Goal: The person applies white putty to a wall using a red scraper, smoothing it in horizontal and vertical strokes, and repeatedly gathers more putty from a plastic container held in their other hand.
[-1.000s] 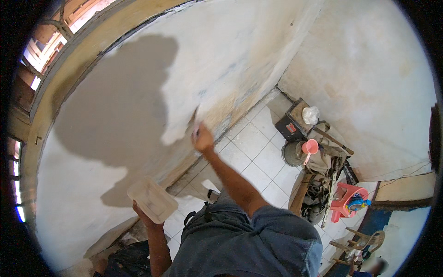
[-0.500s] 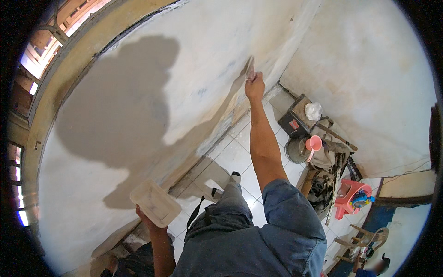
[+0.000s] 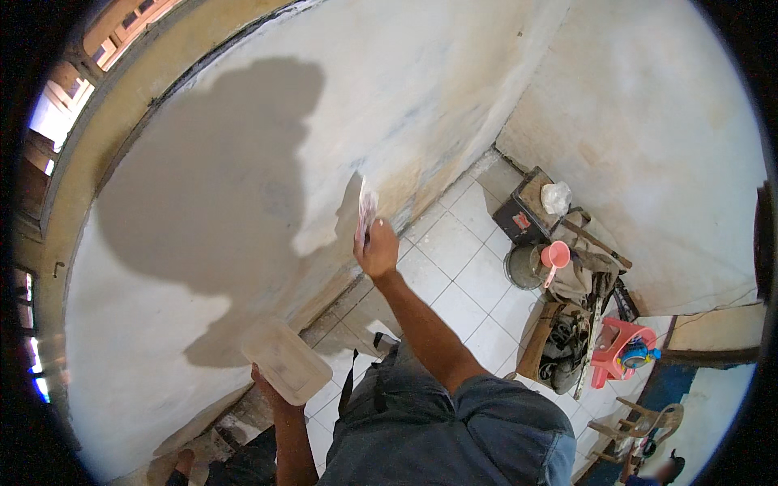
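Observation:
My right hand (image 3: 375, 247) grips a thin, flat putty spreader (image 3: 366, 200) with a pale, smeared blade. The blade is against or very close to the whitewashed wall (image 3: 417, 69), which has bluish and beige patches and carries the shadow of my head and arm. At the lower left, my left hand (image 3: 269, 387) holds a pale, shallow plastic tub (image 3: 288, 361) near the same wall; most of its fingers are hidden under the tub.
In the corner stand a dark box (image 3: 512, 220), metal bucket (image 3: 523, 270), pink dipper (image 3: 556, 255) and carton of gear (image 3: 541, 340) on white tiles (image 3: 454, 251). Rightward are a pink stool (image 3: 616, 352), plastic chair (image 3: 652, 417) and another person (image 3: 664, 470). A barred window (image 3: 77, 77) is upper left.
My right hand with the spreader went up and right along the wall, then came back down and left. The tub in my left hand has shifted slightly rightward.

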Demonstrator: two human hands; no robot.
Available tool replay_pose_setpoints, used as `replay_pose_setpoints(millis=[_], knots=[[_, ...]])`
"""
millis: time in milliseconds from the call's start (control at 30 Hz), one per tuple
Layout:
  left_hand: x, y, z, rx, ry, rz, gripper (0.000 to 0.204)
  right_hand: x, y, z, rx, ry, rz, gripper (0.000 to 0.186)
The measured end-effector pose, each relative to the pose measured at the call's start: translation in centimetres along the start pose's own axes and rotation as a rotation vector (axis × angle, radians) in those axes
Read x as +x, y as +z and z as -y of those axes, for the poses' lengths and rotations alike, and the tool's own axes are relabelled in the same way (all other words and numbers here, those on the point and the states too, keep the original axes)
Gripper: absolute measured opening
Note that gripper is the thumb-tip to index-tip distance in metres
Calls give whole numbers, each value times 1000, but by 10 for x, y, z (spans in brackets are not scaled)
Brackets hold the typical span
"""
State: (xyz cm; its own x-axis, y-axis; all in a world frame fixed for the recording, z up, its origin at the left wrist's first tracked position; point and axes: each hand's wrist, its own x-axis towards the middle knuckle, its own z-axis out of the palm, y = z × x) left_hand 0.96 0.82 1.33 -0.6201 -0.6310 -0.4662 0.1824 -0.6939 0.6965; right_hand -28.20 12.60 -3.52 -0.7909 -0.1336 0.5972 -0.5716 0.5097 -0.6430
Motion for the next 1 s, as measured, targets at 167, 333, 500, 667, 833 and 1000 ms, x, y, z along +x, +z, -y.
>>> replay_pose_setpoints(millis=[167,333,500,667,833,1000], knots=[[1,-12,26,-35,-43,20,58,49,19,2,39,-1,16,17],[-16,-27,45,-109,-62,15,67,-47,29,34,184,-422,-1,17],[-45,-17,49,-122,-67,-93,74,-31,-7,-18,152,52,33,11],[-53,-31,76,-180,-68,-120,75,87,-33,-20,123,59,-142,12],[-34,-58,94,-163,-99,18,66,41,24,21,113,-103,177,21],[-9,-75,83,-149,-64,50,61,-51,15,41,269,7,234,21]])
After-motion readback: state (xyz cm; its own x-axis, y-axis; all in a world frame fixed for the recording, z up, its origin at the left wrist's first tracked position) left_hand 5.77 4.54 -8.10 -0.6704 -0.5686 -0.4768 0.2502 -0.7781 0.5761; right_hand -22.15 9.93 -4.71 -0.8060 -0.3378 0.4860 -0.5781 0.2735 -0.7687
